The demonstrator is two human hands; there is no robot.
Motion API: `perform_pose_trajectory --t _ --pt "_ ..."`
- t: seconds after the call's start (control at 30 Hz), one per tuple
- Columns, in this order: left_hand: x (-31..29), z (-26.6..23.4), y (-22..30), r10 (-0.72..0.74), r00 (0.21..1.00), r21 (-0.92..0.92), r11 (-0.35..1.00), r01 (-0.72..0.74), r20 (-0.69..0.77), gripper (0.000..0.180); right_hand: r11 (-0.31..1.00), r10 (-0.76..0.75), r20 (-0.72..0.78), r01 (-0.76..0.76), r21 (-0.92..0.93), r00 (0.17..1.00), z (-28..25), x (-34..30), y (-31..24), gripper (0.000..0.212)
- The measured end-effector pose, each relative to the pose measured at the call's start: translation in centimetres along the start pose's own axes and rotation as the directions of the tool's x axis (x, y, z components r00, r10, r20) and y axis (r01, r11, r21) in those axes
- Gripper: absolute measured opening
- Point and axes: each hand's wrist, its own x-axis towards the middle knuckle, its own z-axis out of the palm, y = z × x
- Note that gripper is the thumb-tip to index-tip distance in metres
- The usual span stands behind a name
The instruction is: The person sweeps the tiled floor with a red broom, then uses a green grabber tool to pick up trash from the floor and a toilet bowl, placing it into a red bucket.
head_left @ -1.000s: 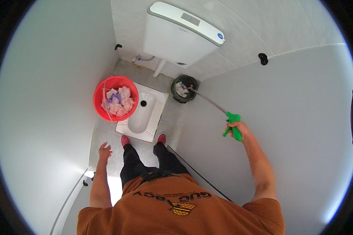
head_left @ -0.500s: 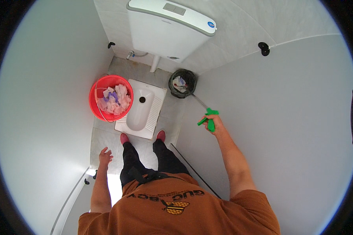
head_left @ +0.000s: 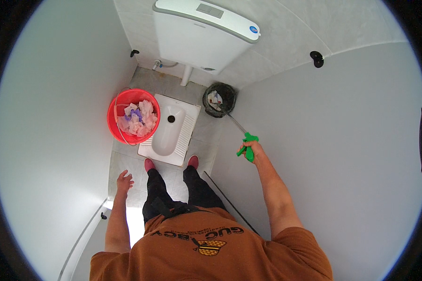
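My right hand (head_left: pixel 252 151) is closed around the green handle of a litter picker (head_left: pixel 251 143). The tool's thin grey shaft slants up and left into a small waste bin (head_left: pixel 232 99) lined with a black bag. Crumpled tissue (head_left: pixel 214 99) lies inside that bin, at the tool's far end; whether the jaws grip any of it I cannot tell. My left hand (head_left: pixel 124 181) hangs free at the lower left with its fingers apart. Beyond it stands a red bucket (head_left: pixel 111 119), holding crumpled pink and white tissue (head_left: pixel 143 121) with a purple piece among it.
A white squat toilet (head_left: pixel 166 140) is set in the grey tiled floor between bucket and bin. Above it a white cistern (head_left: pixel 201 44) hangs on the back wall, its pipe (head_left: pixel 186 75) running down. Grey partitions (head_left: pixel 333 140) close in on both sides.
My right hand and the litter picker's handle have shifted slightly left and down, while the shaft's far end stays in the bin. My left hand has risen a little.
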Motion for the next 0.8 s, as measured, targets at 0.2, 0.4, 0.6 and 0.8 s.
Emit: perform_pose_trajectory --t 0.2,0.4,0.6,0.8 --pt "0.2 -0.9 -0.1 0.009 1.000 -0.001 1.000 -0.009 -0.005 0.046 0.995 -0.021 -0.002 0.020 -0.098 1.000 -0.8 -1.7 -0.7 0.018" --pt "1.2 -2.2 -1.1 -0.022 0.999 0.024 0.999 0.023 -0.027 0.046 0.986 -0.084 -0.004 0.082 -0.145 0.996 -1.3 -7.8 -1.8 0.020" --pt "2.0 -3.1 -1.5 -0.045 0.999 -0.038 0.998 0.044 -0.011 0.046 0.968 -0.087 -0.025 0.079 -0.239 0.996 -1.0 -15.0 -4.6 0.020" --pt "3.8 -3.3 -2.9 -0.027 1.000 -0.111 0.993 0.027 0.000 0.047 0.921 -0.097 -0.097 0.053 -0.385 0.991 -0.7 -21.1 -6.8 0.017"
